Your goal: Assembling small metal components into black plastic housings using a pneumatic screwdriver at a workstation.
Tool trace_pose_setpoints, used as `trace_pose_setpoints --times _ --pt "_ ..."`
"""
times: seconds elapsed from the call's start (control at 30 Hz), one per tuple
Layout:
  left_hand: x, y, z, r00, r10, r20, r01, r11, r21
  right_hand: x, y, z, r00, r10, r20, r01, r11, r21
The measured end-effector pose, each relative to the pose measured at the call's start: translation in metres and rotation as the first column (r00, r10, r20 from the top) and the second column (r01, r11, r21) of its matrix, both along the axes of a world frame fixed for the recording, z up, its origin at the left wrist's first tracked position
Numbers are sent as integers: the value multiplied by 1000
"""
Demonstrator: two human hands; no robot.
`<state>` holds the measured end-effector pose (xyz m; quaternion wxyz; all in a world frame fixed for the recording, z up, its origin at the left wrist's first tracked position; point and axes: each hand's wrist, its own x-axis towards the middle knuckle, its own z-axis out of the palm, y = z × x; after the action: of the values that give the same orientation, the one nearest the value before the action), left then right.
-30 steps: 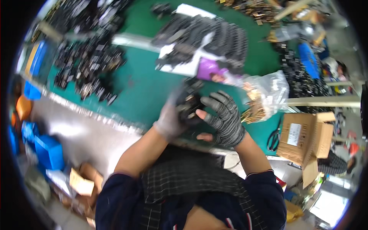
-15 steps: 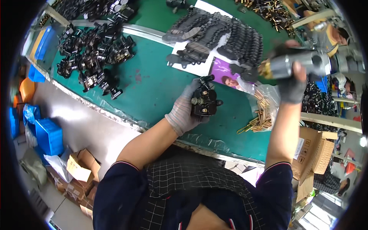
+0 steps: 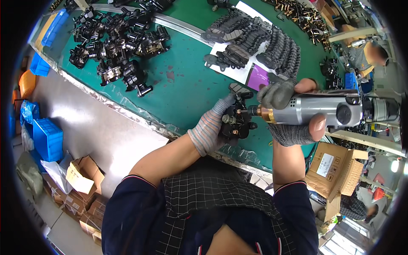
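My left hand (image 3: 205, 132), in a striped grey glove, is closed around a black brake caliper (image 3: 239, 129) above the green bench. A dark flat brake pad (image 3: 238, 88) shows at the caliper's far end. From the right, my right hand (image 3: 285, 134) grips a silver power screwdriver (image 3: 325, 109), its bare thumb and a fingertip out of the dark glove. The driver lies level, its brass-coloured nose and thin bit (image 3: 246, 111) pointing left at the caliper. Whether the bit touches a screw there, I cannot tell.
Rows of dark brake pads (image 3: 278, 53) lie on white sheets beyond my hands. A heap of black calipers (image 3: 121, 51) sits at the far left, brass-coloured parts (image 3: 304, 19) at the far right. An open carton (image 3: 327, 168) stands right; a person (image 3: 361, 55) is farther off.
The power screwdriver has come left and down, so its bit is now at the caliper. The left hand with the caliper has shifted slightly right and down. The bag of brass-coloured pins is now covered.
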<state>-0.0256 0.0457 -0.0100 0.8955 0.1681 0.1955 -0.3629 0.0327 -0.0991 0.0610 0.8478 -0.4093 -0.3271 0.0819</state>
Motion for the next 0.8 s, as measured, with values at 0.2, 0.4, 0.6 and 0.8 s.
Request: trace_pose_setpoints --times 0.2,0.4,0.6,0.8 --pt "-6 -6 -3 999 -7 51 2 994 107 -14 -3 -3 990 -136 43 139 987 -85" --pt "-1 -20 9 998 57 -27 -55 995 88 -25 -11 21 976 -210 65 209 978 16" --pt "-1 -27 -1 1000 -6 5 6 995 98 -52 -25 16 973 -230 -7 229 971 -63" --pt "5 -36 -11 1000 4 -28 -1 994 111 -40 -41 -6 991 -133 25 135 989 -61"
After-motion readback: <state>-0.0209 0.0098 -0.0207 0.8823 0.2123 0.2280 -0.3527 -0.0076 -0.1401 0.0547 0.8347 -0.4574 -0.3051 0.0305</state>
